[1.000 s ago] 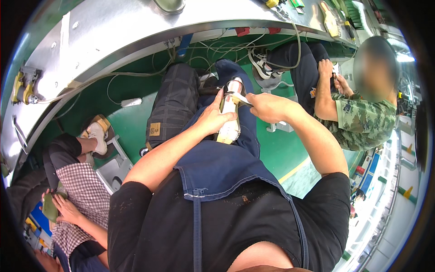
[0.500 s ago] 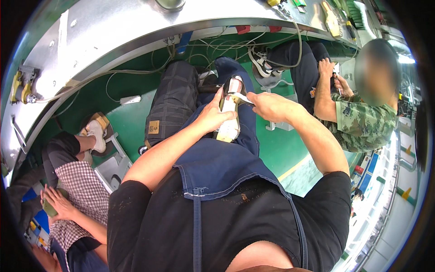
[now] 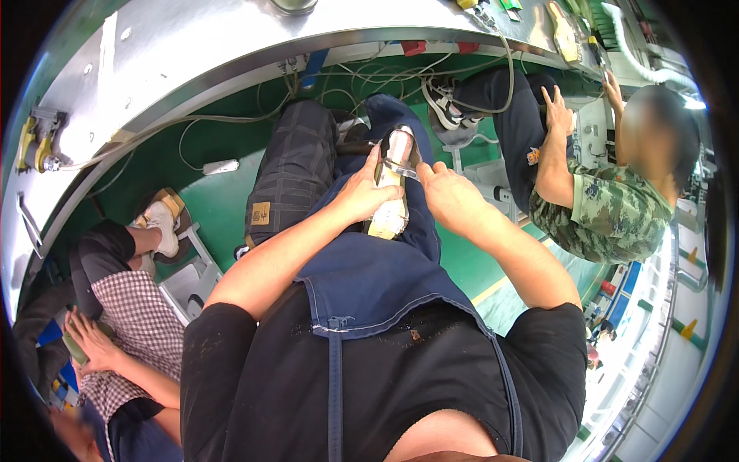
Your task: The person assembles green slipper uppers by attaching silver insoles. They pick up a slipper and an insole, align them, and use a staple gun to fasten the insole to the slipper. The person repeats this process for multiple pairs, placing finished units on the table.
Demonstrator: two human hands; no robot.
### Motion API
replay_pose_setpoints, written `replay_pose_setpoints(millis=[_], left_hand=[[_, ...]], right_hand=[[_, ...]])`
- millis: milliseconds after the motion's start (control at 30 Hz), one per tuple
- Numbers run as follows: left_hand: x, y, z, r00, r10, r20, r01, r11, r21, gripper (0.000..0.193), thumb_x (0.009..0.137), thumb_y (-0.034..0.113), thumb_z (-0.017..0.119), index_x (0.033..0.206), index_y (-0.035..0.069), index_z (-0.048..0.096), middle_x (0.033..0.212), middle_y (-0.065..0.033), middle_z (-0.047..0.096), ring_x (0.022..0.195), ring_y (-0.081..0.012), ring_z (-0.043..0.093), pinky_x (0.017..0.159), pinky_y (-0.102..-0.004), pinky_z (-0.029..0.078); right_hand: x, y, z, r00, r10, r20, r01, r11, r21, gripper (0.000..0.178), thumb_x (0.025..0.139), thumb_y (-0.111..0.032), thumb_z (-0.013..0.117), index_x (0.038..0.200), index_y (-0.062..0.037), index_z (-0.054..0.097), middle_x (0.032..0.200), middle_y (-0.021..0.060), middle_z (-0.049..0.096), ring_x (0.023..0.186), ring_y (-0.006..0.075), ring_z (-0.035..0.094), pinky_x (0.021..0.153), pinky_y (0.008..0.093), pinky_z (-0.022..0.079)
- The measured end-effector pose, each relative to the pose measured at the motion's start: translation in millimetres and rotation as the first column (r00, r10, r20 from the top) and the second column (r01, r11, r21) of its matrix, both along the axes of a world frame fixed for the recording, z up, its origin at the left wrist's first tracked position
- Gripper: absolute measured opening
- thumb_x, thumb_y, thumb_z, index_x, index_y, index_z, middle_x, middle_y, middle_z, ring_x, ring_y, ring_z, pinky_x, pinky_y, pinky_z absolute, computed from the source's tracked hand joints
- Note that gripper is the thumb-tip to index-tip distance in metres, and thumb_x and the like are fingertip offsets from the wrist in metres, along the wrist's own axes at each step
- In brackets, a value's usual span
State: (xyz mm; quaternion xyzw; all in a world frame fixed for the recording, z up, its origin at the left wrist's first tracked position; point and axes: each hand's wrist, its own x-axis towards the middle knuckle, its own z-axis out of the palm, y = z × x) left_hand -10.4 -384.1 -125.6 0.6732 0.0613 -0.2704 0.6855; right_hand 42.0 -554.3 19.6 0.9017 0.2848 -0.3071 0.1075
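Observation:
A shoe upper point(image 3: 389, 219), apparently on a last with its pale underside up, lies across my lap on the blue apron point(image 3: 362, 266). It has dark edges and a reddish patch at the far end. My left hand point(image 3: 365, 187) grips it from the left, thumb across the underside. From the right, my right hand point(image 3: 446, 191) is closed on a metal hand tool point(image 3: 400, 168), whose shiny head lies across the shoe. The tool's exact kind is unclear, as its handle is hidden in my fist.
A metal workbench point(image 3: 231, 46) curves along the far side, with loose cables point(image 3: 369, 73) under it and a brush point(image 3: 564, 32) on it. A person in camouflage point(image 3: 596, 208) sits at right. Another person's hands point(image 3: 92, 343) hold a green object at left.
My right hand has turned and shifted slightly nearer, drawing the tool's head down along the shoe. My left hand stays put. The person at right has raised one hand toward the bench.

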Motion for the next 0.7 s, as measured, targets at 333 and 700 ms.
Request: replay_pose_setpoints(millis=[333, 700], left_hand=[[3, 0, -7, 1.0, 0.009, -0.01, -0.009, 1.0, -0.019, 0.117, 0.081, 0.033, 0.082, 0.17, 0.002, 0.012, 0.149, -0.029, 0.057, 0.139, -0.0355, 0.059, 0.115, -0.0384, 0.045], [9, 4, -4, 1.0, -0.003, -0.011, 0.003, 1.0, -0.017, 0.12, 0.079, 0.036, 0.085, 0.169, -0.001, 0.015, 0.149, -0.0294, 0.057, 0.138, -0.0369, 0.059, 0.116, -0.0387, 0.045]], right_hand=[[4, 1, -2, 0.997, 0.065, -0.033, -0.065, 0.998, -0.015, 0.023, 0.092, -0.001, 0.056, 0.114, 0.0035, 0.051, 0.098, 0.0277, 0.069, 0.085, 0.0443, 0.074, 0.075, 0.0508, 0.061], [20, -10, -1, 0.988, 0.13, -0.085, -0.127, 0.991, 0.036, 0.023, 0.091, 0.001, 0.056, 0.113, 0.0024, 0.049, 0.096, 0.0264, 0.067, 0.086, 0.0462, 0.072, 0.076, 0.0534, 0.059]])
